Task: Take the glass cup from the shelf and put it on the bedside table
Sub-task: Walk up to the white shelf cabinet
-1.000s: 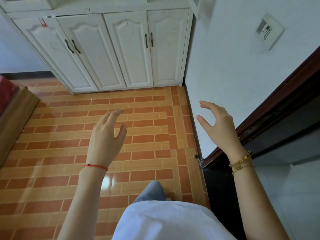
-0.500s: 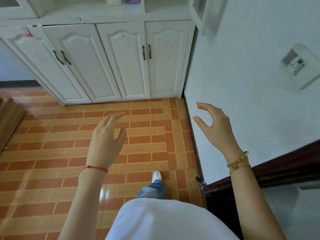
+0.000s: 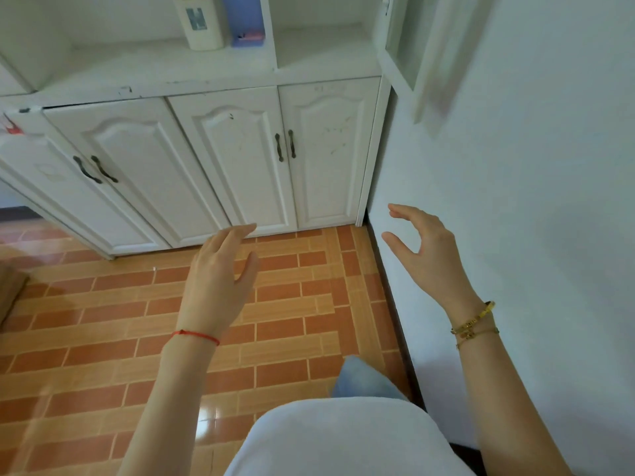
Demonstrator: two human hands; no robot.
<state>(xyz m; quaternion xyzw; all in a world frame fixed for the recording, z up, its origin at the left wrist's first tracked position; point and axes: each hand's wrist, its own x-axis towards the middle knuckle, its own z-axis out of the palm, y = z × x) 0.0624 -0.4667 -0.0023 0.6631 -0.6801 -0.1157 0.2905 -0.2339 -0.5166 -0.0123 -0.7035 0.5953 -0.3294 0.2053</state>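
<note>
A white cabinet (image 3: 213, 159) stands on an orange tiled floor (image 3: 103, 321), its shelf (image 3: 165, 63) carrying a cream container (image 3: 201, 24) and a blue box (image 3: 244, 20); no glass cup is visible. Before it, the left hand (image 3: 216, 286) and right hand (image 3: 429, 259) hover loosely spread, holding nothing.

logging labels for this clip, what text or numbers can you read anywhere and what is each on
"H": one large blocky letter on a grey label on the cream container standing on the shelf; it may be part of a longer mark, cut off by the frame's top.
Blue box beside it: a pink patch low on its front, any print too blurred to read.
Red sticker on the far-left cabinet door: unreadable.
Nothing else carries text.
</note>
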